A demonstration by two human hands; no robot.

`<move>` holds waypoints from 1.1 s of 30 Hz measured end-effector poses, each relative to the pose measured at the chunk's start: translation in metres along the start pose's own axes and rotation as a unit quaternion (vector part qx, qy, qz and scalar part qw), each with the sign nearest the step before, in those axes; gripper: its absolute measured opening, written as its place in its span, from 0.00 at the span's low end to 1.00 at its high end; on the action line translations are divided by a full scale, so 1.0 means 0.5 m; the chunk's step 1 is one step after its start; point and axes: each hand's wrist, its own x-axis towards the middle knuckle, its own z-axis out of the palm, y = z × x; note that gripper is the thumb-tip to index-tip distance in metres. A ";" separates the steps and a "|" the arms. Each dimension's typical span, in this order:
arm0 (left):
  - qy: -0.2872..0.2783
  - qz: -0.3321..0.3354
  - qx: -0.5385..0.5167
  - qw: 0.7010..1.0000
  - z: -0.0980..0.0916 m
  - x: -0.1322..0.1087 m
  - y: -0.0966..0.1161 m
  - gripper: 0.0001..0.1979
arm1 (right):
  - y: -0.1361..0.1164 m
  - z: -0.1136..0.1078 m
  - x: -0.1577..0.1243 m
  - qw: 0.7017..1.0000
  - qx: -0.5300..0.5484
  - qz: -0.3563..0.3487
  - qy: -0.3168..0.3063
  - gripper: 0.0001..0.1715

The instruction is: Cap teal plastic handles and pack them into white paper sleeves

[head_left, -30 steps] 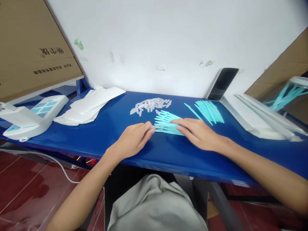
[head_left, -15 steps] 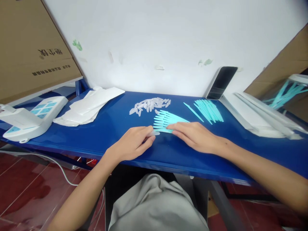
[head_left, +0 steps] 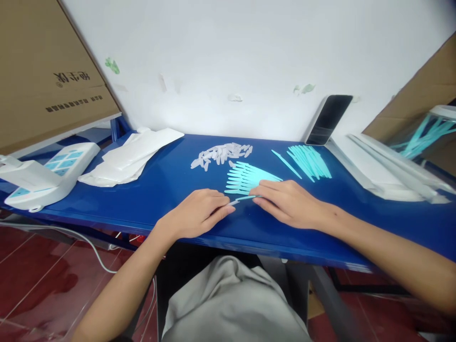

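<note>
Between finger and thumb, my left hand (head_left: 199, 213) pinches a small translucent white piece (head_left: 233, 203). My right hand (head_left: 290, 203) pinches a thin turquoise stick (head_left: 245, 197), whose tip meets the white piece. Just behind the hands, a fanned row of turquoise sticks (head_left: 245, 176) lies on the blue table (head_left: 149, 209), its right end partly covered by my right hand. Farther back is a loose pile of small white pieces (head_left: 223, 154). A second group of turquoise sticks (head_left: 309, 162) lies to the right, with one stick (head_left: 287, 164) apart from it.
White plastic bags (head_left: 133, 154) and a white device with blue panels (head_left: 57, 175) are on the left. A phone (head_left: 329, 119) leans on the wall at the back right, beside a white tray (head_left: 377, 171). A clear container of turquoise sticks (head_left: 427, 135) stands at the far right.
The held stick has come off the front of the fanned row and now slants up slightly towards my right hand. The white piece has turned and touches its tip.
</note>
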 end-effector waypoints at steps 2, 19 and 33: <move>-0.004 0.004 0.001 1.000 0.002 0.001 0.001 0.25 | -0.001 0.000 -0.001 1.000 -0.029 -0.007 0.001 0.21; -0.032 0.002 0.018 0.999 0.010 0.003 0.003 0.26 | -0.005 -0.030 -0.008 0.991 -0.124 -0.014 -0.049 0.20; -0.065 -0.031 0.110 0.991 0.014 0.009 0.023 0.25 | -0.011 -0.006 0.002 0.988 -0.137 -0.048 -0.053 0.21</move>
